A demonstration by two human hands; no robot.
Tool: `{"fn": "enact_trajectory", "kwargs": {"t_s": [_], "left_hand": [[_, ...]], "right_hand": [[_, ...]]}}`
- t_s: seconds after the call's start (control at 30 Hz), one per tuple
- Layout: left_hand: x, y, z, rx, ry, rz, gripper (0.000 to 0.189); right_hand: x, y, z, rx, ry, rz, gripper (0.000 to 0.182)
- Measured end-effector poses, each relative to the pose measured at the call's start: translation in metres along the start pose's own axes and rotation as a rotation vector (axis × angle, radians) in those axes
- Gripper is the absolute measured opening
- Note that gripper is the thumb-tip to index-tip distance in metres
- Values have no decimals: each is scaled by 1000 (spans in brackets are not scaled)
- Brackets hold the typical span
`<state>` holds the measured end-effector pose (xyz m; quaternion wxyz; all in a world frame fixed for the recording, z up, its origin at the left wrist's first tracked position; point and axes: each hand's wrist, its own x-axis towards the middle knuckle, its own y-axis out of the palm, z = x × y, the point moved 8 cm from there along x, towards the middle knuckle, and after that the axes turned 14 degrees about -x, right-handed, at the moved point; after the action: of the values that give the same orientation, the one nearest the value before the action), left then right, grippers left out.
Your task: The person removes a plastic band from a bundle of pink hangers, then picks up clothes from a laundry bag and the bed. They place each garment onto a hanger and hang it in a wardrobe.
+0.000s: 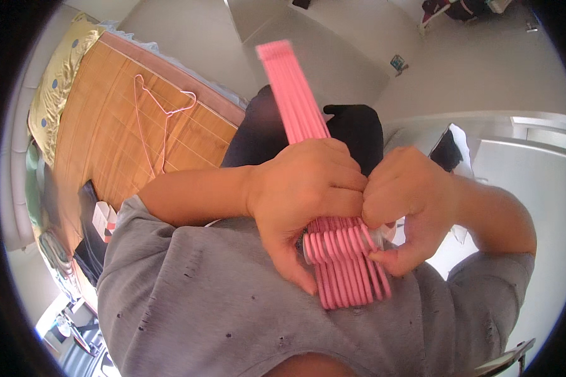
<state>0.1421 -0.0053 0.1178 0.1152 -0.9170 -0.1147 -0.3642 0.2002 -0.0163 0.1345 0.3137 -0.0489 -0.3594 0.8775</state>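
Observation:
A stack of pink clothes hangers (pixel 299 99) lies lengthwise under my left hand (pixel 311 184), its far end sticking out past the knuckles towards the knees. My left hand is closed around the middle of the stack, its thumb along the near side. The hangers' rounded near parts fan out in a row against the grey shirt. My right hand (pixel 412 205) is beside it, with thumb and fingertips at the outermost hanger on the right and at something whitish or clear there, partly hidden. The two hands touch at the knuckles.
On the bed's wood-coloured mat (pixel 108 103), at left, lie a single pink hanger (pixel 167 113), a yellow pillow (pixel 66 85), dark cloth (pixel 92 249) and a small white box (pixel 104 217). A white cabinet-like surface (pixel 514 188) stands at right. Small items lie on the floor.

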Motion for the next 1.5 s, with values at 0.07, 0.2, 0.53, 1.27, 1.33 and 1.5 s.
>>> {"fn": "enact_trajectory", "kwargs": {"t_s": [0.07, 0.2, 0.53, 1.27, 1.33, 1.5], "left_hand": [[-4, 3, 4, 0, -23, 1, 67], [-10, 4, 11, 22, -7, 17, 64], [-22, -2, 29, 105, 86, -10, 44], [-41, -12, 29, 242, -48, -75, 39], [-41, -12, 29, 262, -72, -76, 40], [-37, -6, 32, 284, -134, -48, 40]], "right_hand": [[-1, 6, -5, 44, -12, 43, 27], [4, 8, -13, 60, -25, 113, 23], [12, 3, -30, 110, -32, 92, 21], [-9, 6, -35, 32, 435, -52, 22], [-20, 7, -32, 15, 555, -141, 23], [-38, 9, -32, 30, 585, -235, 28]]}}
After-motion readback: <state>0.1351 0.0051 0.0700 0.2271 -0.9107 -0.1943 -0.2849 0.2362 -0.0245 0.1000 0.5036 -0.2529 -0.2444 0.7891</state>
